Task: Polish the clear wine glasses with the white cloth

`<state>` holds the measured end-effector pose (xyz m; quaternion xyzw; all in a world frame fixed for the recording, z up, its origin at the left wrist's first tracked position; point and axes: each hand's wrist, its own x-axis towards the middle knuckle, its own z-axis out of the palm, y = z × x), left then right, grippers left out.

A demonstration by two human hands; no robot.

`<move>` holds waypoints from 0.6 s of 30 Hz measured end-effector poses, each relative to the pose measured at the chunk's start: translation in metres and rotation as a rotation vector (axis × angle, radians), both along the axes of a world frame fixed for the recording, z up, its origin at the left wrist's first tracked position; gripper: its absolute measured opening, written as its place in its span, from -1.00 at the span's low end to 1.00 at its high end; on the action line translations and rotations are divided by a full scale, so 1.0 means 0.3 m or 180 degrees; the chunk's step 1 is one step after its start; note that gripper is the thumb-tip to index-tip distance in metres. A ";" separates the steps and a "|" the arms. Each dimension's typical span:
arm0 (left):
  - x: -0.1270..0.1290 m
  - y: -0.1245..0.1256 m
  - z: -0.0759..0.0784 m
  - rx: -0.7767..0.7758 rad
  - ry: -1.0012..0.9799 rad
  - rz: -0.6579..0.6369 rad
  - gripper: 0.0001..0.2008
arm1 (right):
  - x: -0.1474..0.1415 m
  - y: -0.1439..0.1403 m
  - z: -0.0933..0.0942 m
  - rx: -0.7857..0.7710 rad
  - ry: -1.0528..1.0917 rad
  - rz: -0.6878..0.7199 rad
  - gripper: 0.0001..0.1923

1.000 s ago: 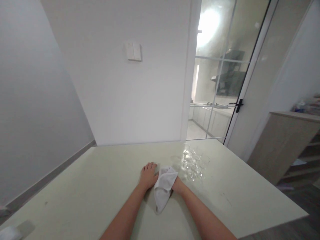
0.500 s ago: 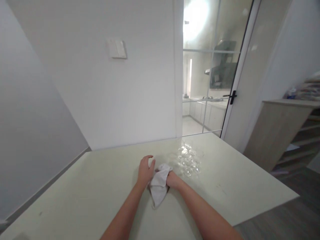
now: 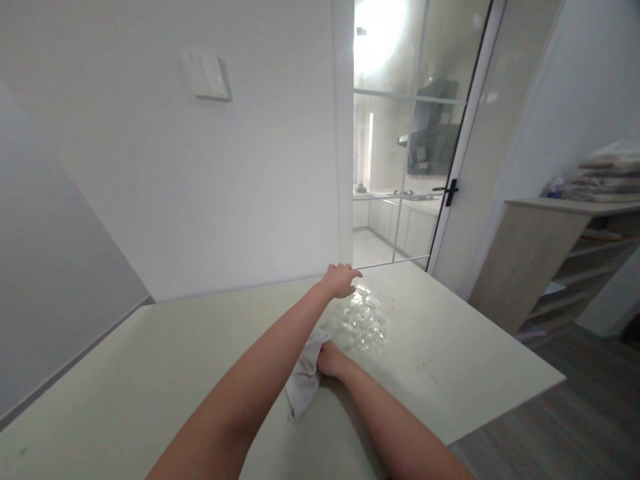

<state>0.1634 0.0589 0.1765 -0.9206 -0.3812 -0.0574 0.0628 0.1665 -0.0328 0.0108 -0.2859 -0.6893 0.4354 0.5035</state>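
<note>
A cluster of clear glasses [image 3: 367, 317] is on the pale table, their exact shape hard to make out through the glare. My left hand [image 3: 341, 280] is stretched to the far left side of this cluster, thumb and fingers apart. Nothing shows between those fingers, and I cannot tell whether they touch a glass. Closer to me, my right hand [image 3: 331, 361] is closed on a whitish cloth [image 3: 305, 380], which hangs down to the left with one corner on the table. My left forearm hides part of the cloth.
The table [image 3: 200, 360] meets a plain wall with a light switch [image 3: 209, 77]. Behind its far right side is a glass-paned door [image 3: 390, 167] with a black handle [image 3: 451, 192]. A wooden shelf unit [image 3: 535, 260] stands to the right, with stacked items [image 3: 607, 177] on top.
My left hand has moved away from beside the cloth, forward and right to the glasses. My right hand still holds the cloth. The view has turned slightly right.
</note>
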 end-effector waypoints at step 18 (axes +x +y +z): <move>-0.166 0.138 0.017 -0.0411 0.0324 0.0361 -0.80 | -0.011 0.008 -0.005 -0.0129 -0.0405 -0.0172 -0.80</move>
